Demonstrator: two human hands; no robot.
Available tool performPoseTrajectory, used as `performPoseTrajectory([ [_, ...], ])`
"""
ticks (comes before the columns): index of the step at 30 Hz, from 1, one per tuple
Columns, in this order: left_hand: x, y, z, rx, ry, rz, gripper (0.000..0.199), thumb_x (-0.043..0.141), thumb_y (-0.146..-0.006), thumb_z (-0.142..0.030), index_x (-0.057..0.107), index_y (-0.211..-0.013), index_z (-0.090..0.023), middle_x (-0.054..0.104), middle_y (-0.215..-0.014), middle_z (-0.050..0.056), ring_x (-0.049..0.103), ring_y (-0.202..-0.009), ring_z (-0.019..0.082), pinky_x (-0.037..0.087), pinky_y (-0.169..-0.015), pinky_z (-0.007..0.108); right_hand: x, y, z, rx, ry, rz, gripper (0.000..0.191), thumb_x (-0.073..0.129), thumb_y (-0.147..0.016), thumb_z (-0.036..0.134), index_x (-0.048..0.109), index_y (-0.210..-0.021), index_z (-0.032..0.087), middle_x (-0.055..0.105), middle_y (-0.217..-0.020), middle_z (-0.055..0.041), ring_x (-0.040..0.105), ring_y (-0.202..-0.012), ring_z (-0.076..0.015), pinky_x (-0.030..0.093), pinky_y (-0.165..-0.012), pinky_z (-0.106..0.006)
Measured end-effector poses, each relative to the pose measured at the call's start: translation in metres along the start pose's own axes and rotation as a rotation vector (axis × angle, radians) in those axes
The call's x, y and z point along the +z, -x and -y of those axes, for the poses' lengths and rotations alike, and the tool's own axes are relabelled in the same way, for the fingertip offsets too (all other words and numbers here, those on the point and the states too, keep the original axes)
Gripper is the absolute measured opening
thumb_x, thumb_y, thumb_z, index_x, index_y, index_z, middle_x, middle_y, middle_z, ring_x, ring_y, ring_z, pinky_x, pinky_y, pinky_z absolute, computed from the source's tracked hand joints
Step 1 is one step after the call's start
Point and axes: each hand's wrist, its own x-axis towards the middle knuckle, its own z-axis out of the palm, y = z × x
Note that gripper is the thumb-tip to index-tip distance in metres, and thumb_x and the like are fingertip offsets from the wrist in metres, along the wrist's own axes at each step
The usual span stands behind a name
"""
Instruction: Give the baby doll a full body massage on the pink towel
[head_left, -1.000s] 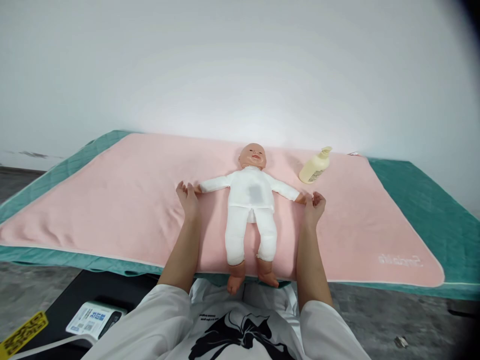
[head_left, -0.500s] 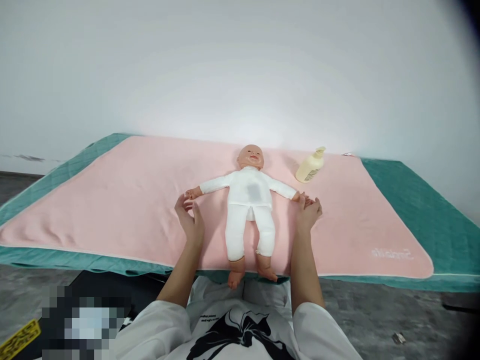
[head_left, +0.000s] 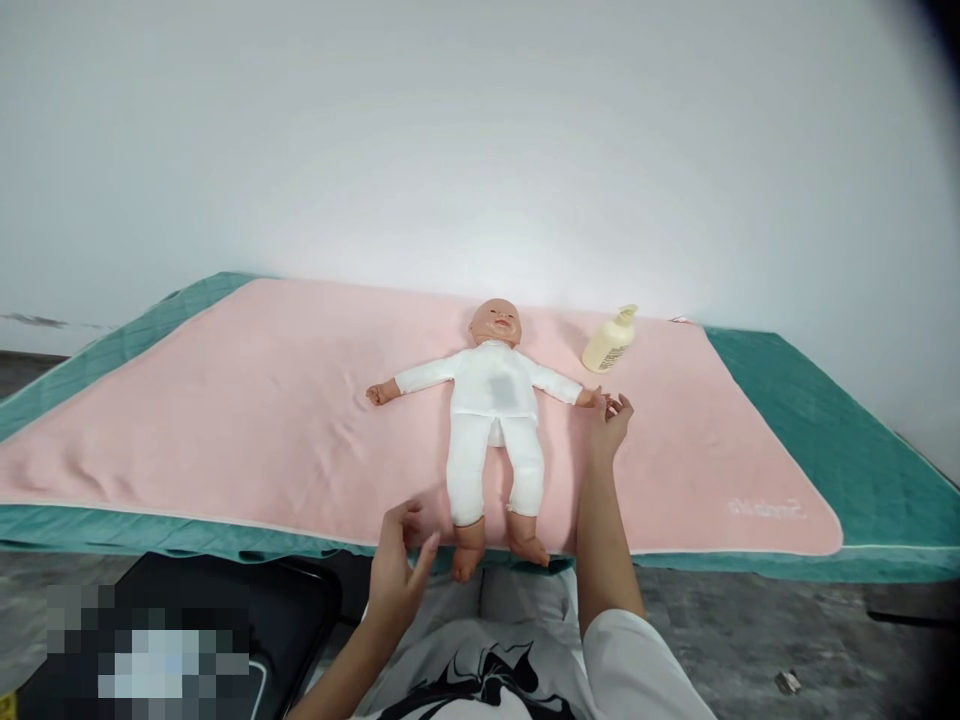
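Note:
A doll (head_left: 495,380) in a white top and trousers lies on its back, arms spread, on a pink mat (head_left: 285,400). My left hand (head_left: 405,560) is over the mat's front edge, left of the doll's feet, fingers apart and holding nothing. At the doll's hand on the right side is my right hand (head_left: 611,420), its fingers curled round the small hand, which they partly hide. A pale yellow pump bottle (head_left: 609,342) stands tilted in view on the mat beyond my right hand.
Green quilted padding (head_left: 817,420) shows beneath the pink mat, with a white wall (head_left: 480,150) behind it. At the lower left, below the front edge, is a black surface (head_left: 300,600) with a blurred-out patch. A small scrap (head_left: 787,682) lies on the grey floor.
My left hand has let go of the doll's hand and moved down toward the doll's feet. My right hand stays at the doll's other hand. The view has shifted slightly.

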Motion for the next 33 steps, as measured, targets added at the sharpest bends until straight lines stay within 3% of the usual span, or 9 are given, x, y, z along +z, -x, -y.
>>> performPoseTrajectory([
  [3, 0.002, 0.014, 0.001, 0.088, -0.138, 0.068, 0.067, 0.06, -0.086, -0.052, 0.041, -0.139, -0.016, 0.057, -0.126, 0.017, 0.059, -0.109, 0.03, 0.053, -0.086, 0.045, 0.007, -0.003, 0.005, 0.071, -0.119, -0.057, 0.061, 0.07, -0.077, 0.048, 0.046, -0.126, 0.02, 0.059, -0.122, -0.0087, 0.064, -0.104, -0.0178, 0.055, -0.09, -0.031],
  [5, 0.006, 0.021, 0.002, 0.14, -0.238, 0.065, 0.079, 0.065, -0.082, -0.056, 0.037, -0.144, -0.017, 0.055, -0.134, 0.018, 0.056, -0.114, 0.033, 0.05, -0.092, 0.048, 0.012, -0.007, 0.008, 0.108, -0.181, -0.081, 0.056, 0.073, -0.075, 0.045, 0.05, -0.119, 0.018, 0.061, -0.118, -0.0094, 0.064, -0.106, -0.0192, 0.055, -0.092, -0.032],
  [9, 0.014, 0.03, 0.004, 0.203, -0.344, -0.014, 0.078, 0.065, -0.081, -0.061, 0.043, -0.141, -0.018, 0.062, -0.127, 0.015, 0.058, -0.107, 0.031, 0.049, -0.089, 0.045, 0.022, -0.017, 0.005, 0.094, -0.223, -0.07, 0.038, 0.07, -0.077, 0.041, 0.057, -0.102, 0.014, 0.065, -0.108, -0.009, 0.065, -0.103, -0.0201, 0.054, -0.096, -0.035],
  [13, 0.017, 0.036, 0.006, 0.356, -0.368, -0.037, 0.091, 0.065, -0.072, -0.072, 0.044, -0.141, -0.016, 0.063, -0.124, 0.016, 0.055, -0.115, 0.033, 0.041, -0.101, 0.049, 0.033, -0.029, -0.004, 0.072, -0.247, -0.093, 0.041, 0.07, -0.076, 0.033, 0.053, -0.109, 0.016, 0.064, -0.112, -0.0082, 0.066, -0.104, -0.0181, 0.054, -0.097, -0.036],
  [17, 0.024, 0.041, 0.011, 0.437, -0.404, -0.034, 0.093, 0.073, -0.071, -0.064, 0.04, -0.144, -0.015, 0.06, -0.131, 0.017, 0.047, -0.127, 0.035, 0.027, -0.113, 0.052, 0.049, -0.041, -0.015, 0.079, -0.283, -0.11, 0.044, 0.064, -0.08, 0.034, 0.043, -0.115, 0.018, 0.062, -0.118, -0.0094, 0.065, -0.106, -0.0162, 0.054, -0.097, -0.039],
  [21, 0.035, 0.044, 0.013, 0.405, -0.422, -0.069, 0.089, 0.073, -0.073, -0.06, 0.042, -0.142, -0.014, 0.06, -0.131, 0.018, 0.045, -0.129, 0.035, 0.025, -0.114, 0.052, 0.06, -0.05, -0.024, 0.088, -0.291, -0.131, 0.042, 0.059, -0.083, 0.036, 0.039, -0.116, 0.018, 0.059, -0.123, -0.0119, 0.063, -0.111, -0.0159, 0.053, -0.1, -0.039],
  [25, 0.04, 0.042, 0.008, 0.3, -0.391, -0.118, 0.084, 0.073, -0.074, -0.057, 0.043, -0.142, -0.018, 0.063, -0.127, 0.015, 0.048, -0.125, 0.035, 0.031, -0.11, 0.052, 0.06, -0.05, -0.028, 0.065, -0.274, -0.123, 0.048, 0.06, -0.083, 0.041, 0.04, -0.119, 0.016, 0.059, -0.125, -0.0147, 0.062, -0.115, -0.0186, 0.054, -0.097, -0.037],
  [33, 0.033, 0.044, 0.012, 0.15, -0.228, -0.119, 0.051, 0.071, -0.079, -0.042, 0.061, -0.125, -0.022, 0.067, -0.121, 0.011, 0.061, -0.116, 0.032, 0.04, -0.109, 0.057, 0.055, -0.042, -0.022, 0.023, -0.258, -0.085, 0.042, 0.055, -0.086, 0.042, 0.051, -0.114, 0.011, 0.061, -0.126, -0.018, 0.061, -0.118, -0.0203, 0.049, -0.103, -0.039],
])
